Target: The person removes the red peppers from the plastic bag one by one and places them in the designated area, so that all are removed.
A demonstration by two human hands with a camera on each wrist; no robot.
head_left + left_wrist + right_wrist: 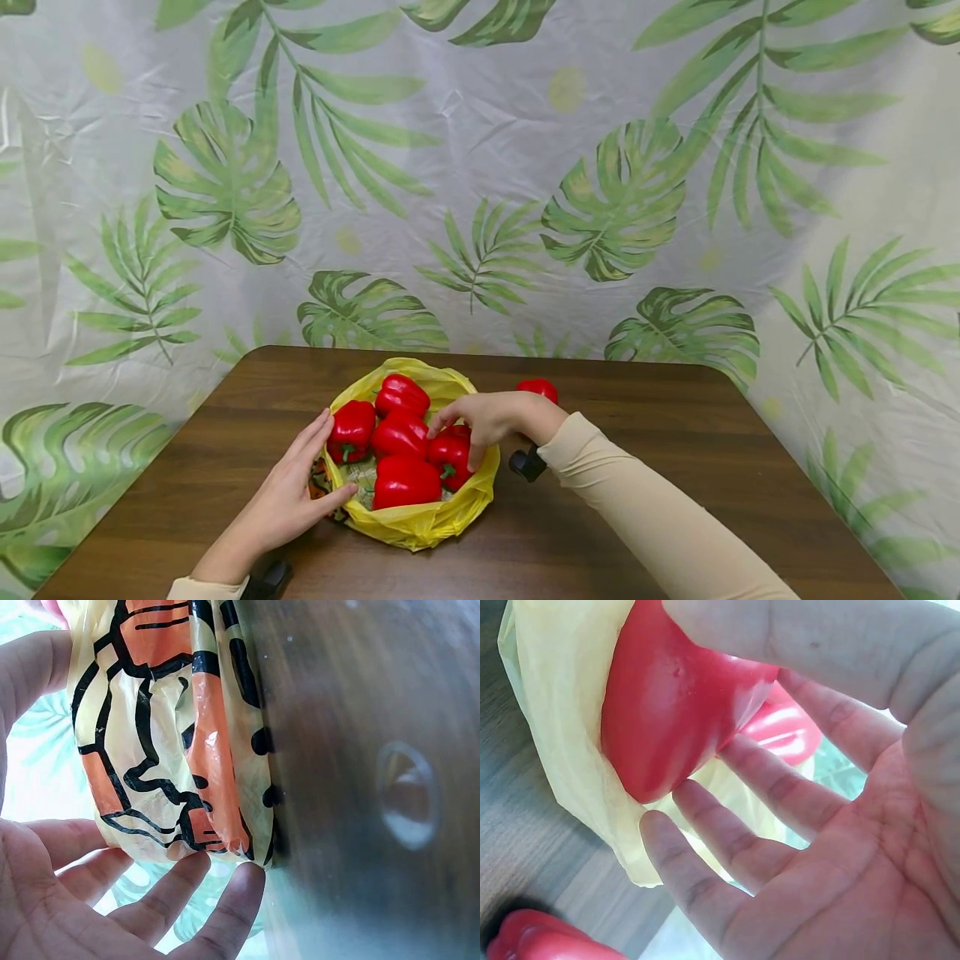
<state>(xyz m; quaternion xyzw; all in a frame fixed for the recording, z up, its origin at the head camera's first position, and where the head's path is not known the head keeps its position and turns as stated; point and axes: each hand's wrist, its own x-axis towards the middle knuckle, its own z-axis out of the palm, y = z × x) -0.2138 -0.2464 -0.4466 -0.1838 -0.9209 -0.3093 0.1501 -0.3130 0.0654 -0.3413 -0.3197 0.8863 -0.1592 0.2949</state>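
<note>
Pepper (447,457) is gripped by the right hand (491,415) — left hand (288,493), splayed, touches the yellow bag (420,527).

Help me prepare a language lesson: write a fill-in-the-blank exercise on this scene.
The rim of the bag is coloured ____.
Inside it, the number of visible red peppers is ____.
The right hand grips one, and the number of peppers visible outside the bag is ____.

Missing words: yellow; five; one.
</note>
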